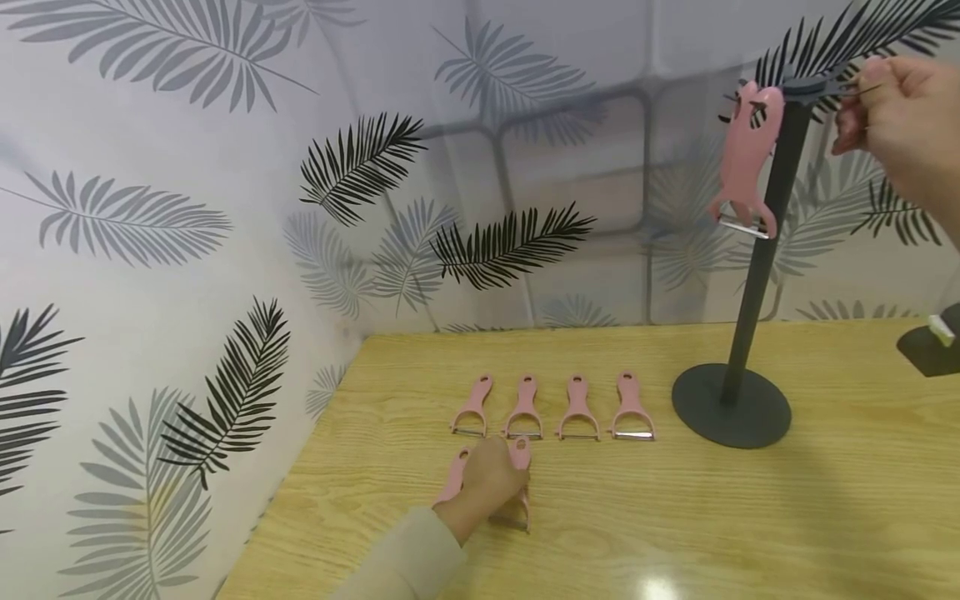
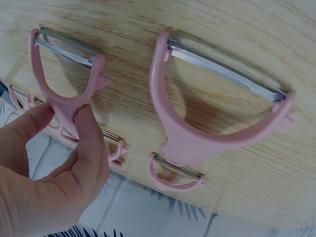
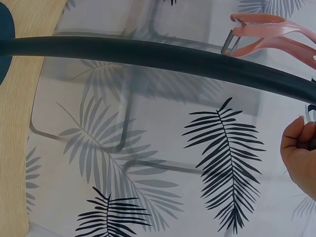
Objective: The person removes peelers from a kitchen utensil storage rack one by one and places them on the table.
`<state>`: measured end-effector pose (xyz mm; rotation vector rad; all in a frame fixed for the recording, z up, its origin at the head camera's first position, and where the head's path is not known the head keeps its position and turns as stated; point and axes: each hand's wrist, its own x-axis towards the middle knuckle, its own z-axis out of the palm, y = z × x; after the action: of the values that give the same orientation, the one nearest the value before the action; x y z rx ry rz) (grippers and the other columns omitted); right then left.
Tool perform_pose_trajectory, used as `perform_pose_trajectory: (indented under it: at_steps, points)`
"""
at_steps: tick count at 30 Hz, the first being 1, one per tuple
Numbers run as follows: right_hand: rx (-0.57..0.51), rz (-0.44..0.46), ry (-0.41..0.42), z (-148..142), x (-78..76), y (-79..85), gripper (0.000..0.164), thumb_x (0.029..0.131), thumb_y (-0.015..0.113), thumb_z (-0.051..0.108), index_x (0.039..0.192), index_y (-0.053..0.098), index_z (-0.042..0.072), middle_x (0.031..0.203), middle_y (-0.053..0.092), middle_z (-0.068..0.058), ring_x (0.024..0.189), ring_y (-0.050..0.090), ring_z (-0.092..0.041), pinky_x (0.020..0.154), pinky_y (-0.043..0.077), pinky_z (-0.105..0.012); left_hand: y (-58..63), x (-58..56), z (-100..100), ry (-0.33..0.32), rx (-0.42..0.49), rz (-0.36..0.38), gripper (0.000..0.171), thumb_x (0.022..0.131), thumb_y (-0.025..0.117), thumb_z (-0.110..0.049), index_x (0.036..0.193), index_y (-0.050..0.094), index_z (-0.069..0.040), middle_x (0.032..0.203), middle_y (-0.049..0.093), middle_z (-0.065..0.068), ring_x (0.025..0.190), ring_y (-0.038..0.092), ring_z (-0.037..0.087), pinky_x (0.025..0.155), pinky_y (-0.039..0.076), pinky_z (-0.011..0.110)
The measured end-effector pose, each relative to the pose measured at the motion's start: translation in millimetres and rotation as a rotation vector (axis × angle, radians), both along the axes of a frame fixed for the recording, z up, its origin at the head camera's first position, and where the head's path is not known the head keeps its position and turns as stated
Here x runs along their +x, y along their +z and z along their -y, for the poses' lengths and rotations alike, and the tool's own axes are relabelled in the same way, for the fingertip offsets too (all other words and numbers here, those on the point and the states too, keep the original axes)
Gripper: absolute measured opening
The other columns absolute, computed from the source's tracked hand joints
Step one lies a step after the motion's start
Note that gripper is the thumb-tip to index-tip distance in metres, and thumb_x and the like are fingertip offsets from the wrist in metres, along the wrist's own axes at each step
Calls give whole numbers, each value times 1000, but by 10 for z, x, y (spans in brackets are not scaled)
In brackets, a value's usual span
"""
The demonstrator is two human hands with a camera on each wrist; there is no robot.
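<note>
In the head view my left hand (image 1: 491, 479) is low over the table, pinching a pink peeler (image 1: 521, 454). The left wrist view shows thumb and fingers at the neck of this peeler (image 2: 66, 106), below its blade. Beside it lies another pink peeler (image 2: 212, 140), partly hidden by my hand in the head view. My right hand (image 1: 903, 125) pinches a thin hook (image 1: 847, 86) at the top of a dark stand (image 1: 761, 242). Pink peelers (image 1: 750, 150) hang on the stand's other side. In the right wrist view only part of my right hand (image 3: 302, 148) shows.
Several more pink peelers (image 1: 577, 404) lie in a row on the wooden table (image 1: 600, 517). The stand's round base (image 1: 731, 425) rests right of them. A dark flat object (image 1: 933, 350) is at the right edge. Leaf-patterned cloth (image 1: 225, 250) hangs behind the table.
</note>
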<state>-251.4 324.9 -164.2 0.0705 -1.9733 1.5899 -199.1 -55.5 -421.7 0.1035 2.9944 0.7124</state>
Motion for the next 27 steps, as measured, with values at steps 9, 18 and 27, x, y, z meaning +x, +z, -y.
perform_pose_trajectory:
  at_steps: [9, 18, 27]
  points:
    - [3, 10, 1, -13, -7, 25, 26, 96, 36, 33, 81, 48, 15, 67, 47, 8, 55, 44, -3, 51, 42, -8, 9, -3, -6, 29, 3, 22, 39, 71, 75, -10, 52, 40, -10, 49, 39, -3, 42, 34, 7, 37, 26, 14]
    - [60, 57, -33, -45, 13, 10, 27, 97, 33, 34, 82, 47, 16, 66, 45, 9, 55, 44, -2, 50, 42, -8, -30, 15, 24, 35, 29, 70, 44, 71, 73, -8, 52, 33, -13, 48, 32, -5, 42, 30, 7, 37, 23, 15]
    - [315, 91, -212, 0, 17, 27, 27, 101, 28, 32, 80, 42, 25, 64, 41, 14, 57, 39, -1, 51, 36, -8, -21, 33, 64, 13, 110, 84, 34, 72, 74, -11, 63, 42, -8, 53, 35, -3, 44, 32, 8, 38, 25, 15]
